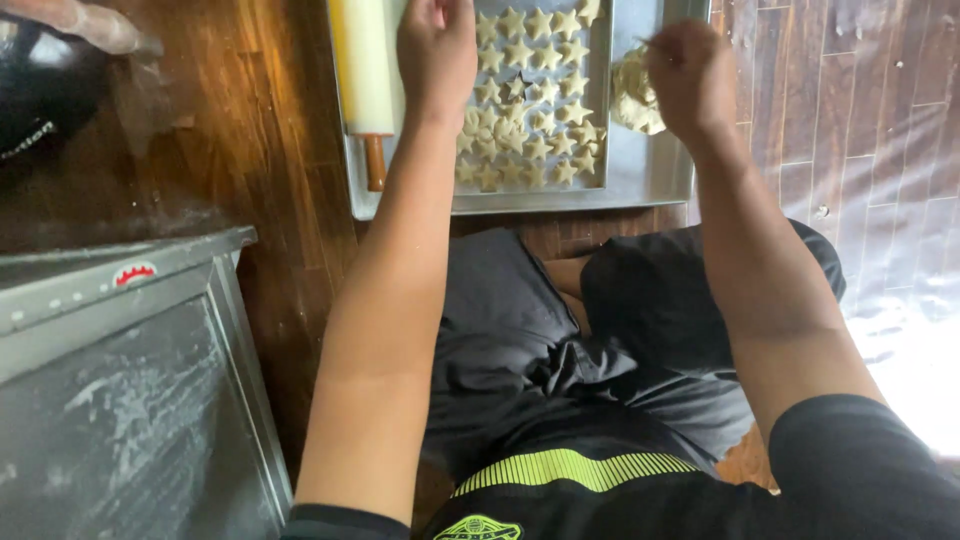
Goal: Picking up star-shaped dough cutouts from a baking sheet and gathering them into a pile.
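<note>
Seemingly mid-layout: at twelve o'clock the left hand [437, 45], fingers curled, rests over small pale star-shaped dough cutouts [530, 100] on the flat steel tray [640, 180]. At one o'clock the right hand [690, 75] pinches something thin beside a beige dough lump [632, 95]; what exactly is unclear. A cream rolling pin [367, 70] lies at eleven. Next calls for gentle placement.

Both bare forearms stretch forward, well apart. The left hand [437, 48] hangs palm down, its fingers curled loosely. The right hand [690, 72] is bunched, its fingertips pinched together, wrist bent slightly.
</note>
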